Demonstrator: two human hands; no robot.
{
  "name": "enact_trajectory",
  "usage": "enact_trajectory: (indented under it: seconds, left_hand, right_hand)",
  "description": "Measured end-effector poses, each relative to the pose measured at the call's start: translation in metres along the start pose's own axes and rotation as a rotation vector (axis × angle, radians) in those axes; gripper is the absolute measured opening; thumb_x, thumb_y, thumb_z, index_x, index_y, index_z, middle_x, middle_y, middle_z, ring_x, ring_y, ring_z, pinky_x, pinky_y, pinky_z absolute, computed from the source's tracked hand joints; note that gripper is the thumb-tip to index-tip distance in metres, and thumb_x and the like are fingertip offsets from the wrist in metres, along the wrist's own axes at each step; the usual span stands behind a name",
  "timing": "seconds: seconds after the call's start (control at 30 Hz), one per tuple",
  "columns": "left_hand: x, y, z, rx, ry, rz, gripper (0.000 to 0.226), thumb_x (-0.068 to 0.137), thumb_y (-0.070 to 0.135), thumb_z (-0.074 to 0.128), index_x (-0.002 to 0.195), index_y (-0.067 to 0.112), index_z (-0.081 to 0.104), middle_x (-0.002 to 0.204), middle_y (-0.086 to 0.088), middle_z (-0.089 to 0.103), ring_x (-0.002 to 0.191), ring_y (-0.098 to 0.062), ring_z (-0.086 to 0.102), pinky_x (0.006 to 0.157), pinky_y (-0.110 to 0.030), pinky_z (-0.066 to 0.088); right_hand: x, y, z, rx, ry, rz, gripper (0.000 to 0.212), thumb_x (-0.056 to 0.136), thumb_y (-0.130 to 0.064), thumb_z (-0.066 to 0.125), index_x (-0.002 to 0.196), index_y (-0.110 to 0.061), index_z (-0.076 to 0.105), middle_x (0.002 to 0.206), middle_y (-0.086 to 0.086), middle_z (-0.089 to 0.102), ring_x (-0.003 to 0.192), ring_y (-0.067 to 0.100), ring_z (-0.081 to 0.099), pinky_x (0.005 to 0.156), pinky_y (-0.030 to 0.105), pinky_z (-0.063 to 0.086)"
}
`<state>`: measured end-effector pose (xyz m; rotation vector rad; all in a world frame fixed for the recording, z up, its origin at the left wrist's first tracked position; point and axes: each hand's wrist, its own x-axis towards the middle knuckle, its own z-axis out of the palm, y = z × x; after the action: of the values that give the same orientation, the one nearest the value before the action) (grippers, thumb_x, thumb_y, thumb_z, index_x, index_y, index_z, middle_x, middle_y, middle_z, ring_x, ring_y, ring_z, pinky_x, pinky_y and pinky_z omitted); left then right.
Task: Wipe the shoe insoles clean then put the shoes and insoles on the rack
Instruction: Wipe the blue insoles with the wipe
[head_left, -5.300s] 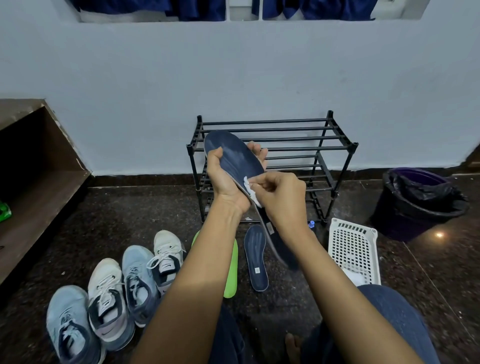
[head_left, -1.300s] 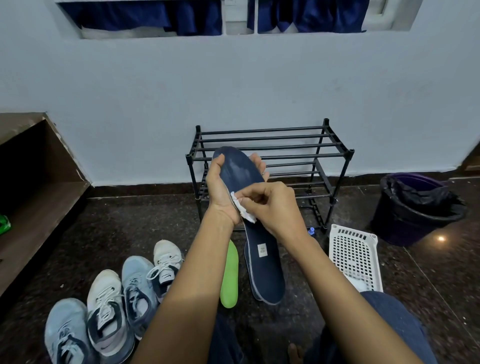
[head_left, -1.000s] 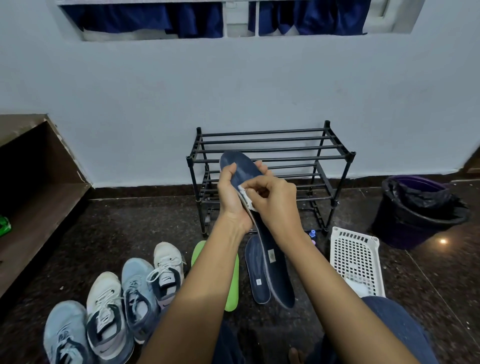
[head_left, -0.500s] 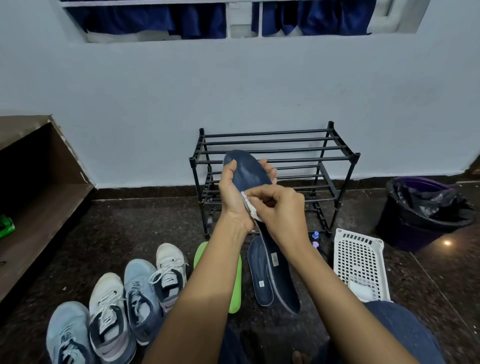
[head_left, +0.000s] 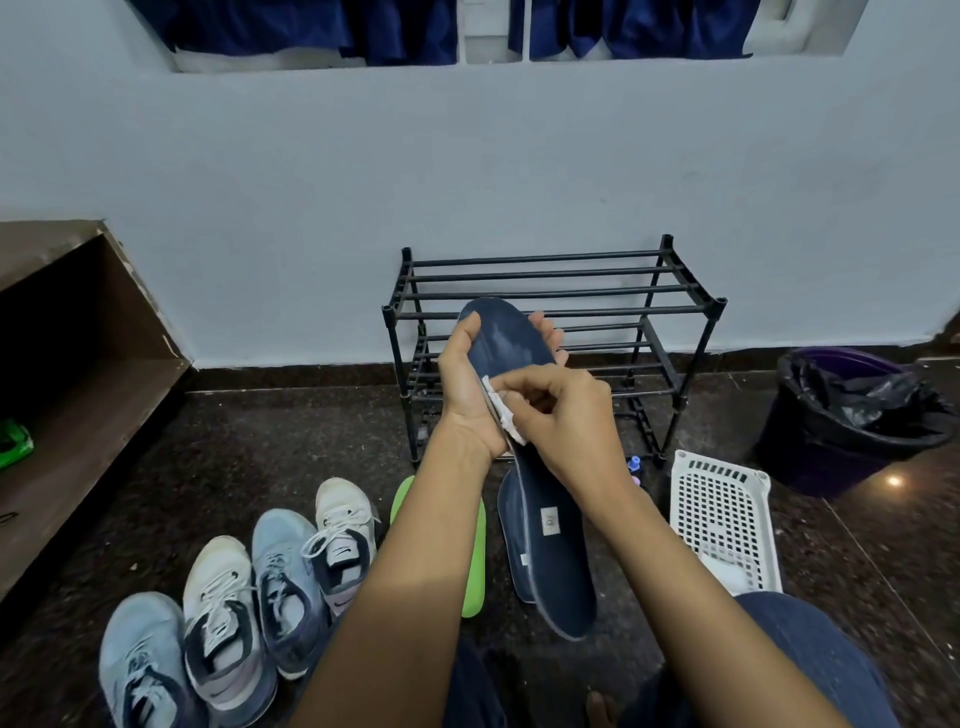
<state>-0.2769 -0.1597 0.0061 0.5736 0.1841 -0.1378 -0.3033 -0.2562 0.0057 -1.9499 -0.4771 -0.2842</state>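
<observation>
My left hand (head_left: 465, 395) grips a long navy insole (head_left: 558, 566) near its toe end and holds it up in front of the black rack (head_left: 691, 306). My right hand (head_left: 563, 421) pinches a small white wipe (head_left: 501, 410) against the insole's left edge. A second navy insole (head_left: 511, 525) and a green insole (head_left: 474, 561) lie on the floor below. Several sneakers (head_left: 223, 613) stand in a row at lower left.
A white perforated basket (head_left: 722, 514) sits on the floor to the right, with a bin lined in black plastic (head_left: 852, 415) behind it. A small bottle (head_left: 634, 464) stands by the rack's foot. A brown wooden shelf (head_left: 78, 395) runs along the left.
My right hand has kept rubbing the wipe along the insole's middle edge, shifting slightly. The insole stays held up in my left hand, turning a little.
</observation>
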Motion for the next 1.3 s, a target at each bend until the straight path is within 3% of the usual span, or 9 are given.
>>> enact_trajectory:
  seconds: [0.27,0.37,0.43,0.57,0.83,1.0,1.13,1.2,1.3]
  left_hand:
    - [-0.003,-0.014,0.002,-0.003,0.023,0.017,0.050,0.086,0.048,0.050,0.106,0.003,0.062,0.087,-0.004,0.065,0.087,-0.016,0.063,0.082,-0.024,0.049]
    - [-0.004,-0.016,0.001,0.036,0.056,0.040,0.045,0.092,0.049,0.047,0.085,0.009,0.066,0.076,-0.002,0.064,0.075,-0.015,0.063,0.074,-0.026,0.048]
    - [-0.004,-0.013,0.000,0.019,0.046,0.023,0.048,0.090,0.051,0.049,0.093,0.006,0.066,0.084,-0.005,0.067,0.081,-0.017,0.065,0.082,-0.026,0.049]
    - [-0.005,-0.003,-0.002,-0.030,-0.004,-0.013,0.059,0.085,0.052,0.054,0.110,-0.001,0.060,0.107,-0.009,0.062,0.101,-0.021,0.062,0.108,-0.030,0.040]
    - [-0.004,-0.003,0.003,0.116,-0.024,0.076,0.058,0.093,0.051,0.041,0.107,0.001,0.066,0.108,-0.015,0.070,0.103,-0.024,0.065,0.096,-0.034,0.049]
    - [-0.005,-0.013,0.006,0.150,-0.035,0.045,0.056,0.095,0.052,0.040,0.106,0.004,0.066,0.109,-0.012,0.071,0.099,-0.019,0.068,0.091,-0.030,0.053]
    - [-0.008,-0.010,0.007,0.128,-0.059,0.044,0.052,0.094,0.048,0.041,0.108,0.004,0.065,0.107,-0.009,0.071,0.095,-0.019,0.068,0.088,-0.030,0.053]
    - [-0.009,-0.007,0.009,0.099,-0.079,0.036,0.049,0.091,0.045,0.045,0.103,0.002,0.066,0.108,-0.011,0.070,0.096,-0.022,0.067,0.088,-0.032,0.053]
    - [-0.007,-0.004,0.010,0.073,-0.075,0.018,0.048,0.077,0.045,0.056,0.098,0.003,0.066,0.112,-0.015,0.069,0.106,-0.029,0.063,0.098,-0.040,0.048]
  right_hand:
    - [0.015,0.003,0.015,-0.081,0.212,-0.118,0.018,0.077,0.001,0.068,0.088,-0.012,0.075,0.083,0.005,0.069,0.076,0.006,0.059,0.075,0.014,0.047]
    - [0.022,0.003,0.016,-0.147,0.243,-0.146,0.018,0.078,0.001,0.065,0.088,-0.011,0.074,0.077,0.004,0.065,0.068,0.013,0.057,0.070,0.022,0.048]
    - [0.019,0.002,0.015,-0.097,0.227,-0.148,0.019,0.078,0.003,0.065,0.087,-0.011,0.075,0.077,0.002,0.065,0.068,0.010,0.057,0.076,0.008,0.043]
    - [0.003,0.000,0.009,-0.002,0.070,-0.032,0.020,0.079,0.001,0.067,0.088,-0.014,0.076,0.085,-0.002,0.071,0.076,0.005,0.063,0.075,0.006,0.043]
    - [0.000,-0.002,0.005,0.193,0.110,0.118,0.018,0.079,-0.002,0.068,0.085,-0.016,0.077,0.078,-0.005,0.073,0.069,0.008,0.064,0.071,0.019,0.051]
    - [0.008,-0.006,0.008,0.029,0.233,-0.012,0.020,0.079,0.002,0.067,0.087,-0.014,0.075,0.079,-0.003,0.069,0.065,0.000,0.057,0.072,0.007,0.043]
    - [0.015,-0.005,0.005,-0.097,0.297,-0.094,0.018,0.082,0.000,0.063,0.091,-0.011,0.074,0.091,0.004,0.069,0.076,0.013,0.063,0.075,0.024,0.050]
    - [0.015,-0.005,0.001,-0.098,0.302,-0.068,0.017,0.083,-0.001,0.062,0.091,-0.010,0.074,0.100,0.007,0.070,0.083,0.016,0.066,0.076,0.022,0.049]
    - [0.008,-0.006,-0.002,-0.106,0.228,0.007,0.019,0.082,-0.003,0.061,0.088,-0.015,0.074,0.086,0.005,0.071,0.074,0.013,0.064,0.072,0.020,0.049]
